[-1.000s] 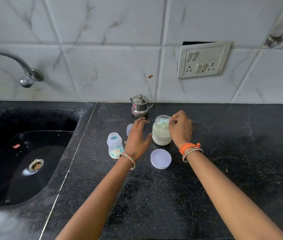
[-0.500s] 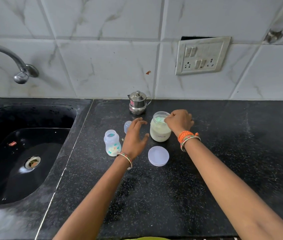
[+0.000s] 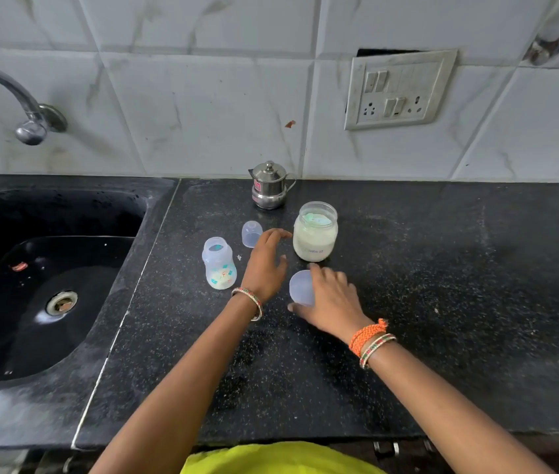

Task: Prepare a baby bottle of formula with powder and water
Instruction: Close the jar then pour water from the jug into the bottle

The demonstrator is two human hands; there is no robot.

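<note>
Take the powder jar (image 3: 315, 232) as your landmark: it stands open and upright on the tabletop (image 3: 442, 285), and its round lid (image 3: 300, 287) lies flat just in front of it. Your right hand (image 3: 331, 299) is the nearer one; it rests over the lid with fingers spread and relaxed, and I cannot tell if it grips the lid. Your left hand (image 3: 266, 265) hovers left of the jar, open and empty. The baby bottle (image 3: 219, 263) stands upright further left, uncapped, with its small cap (image 3: 251, 233) behind it
</note>
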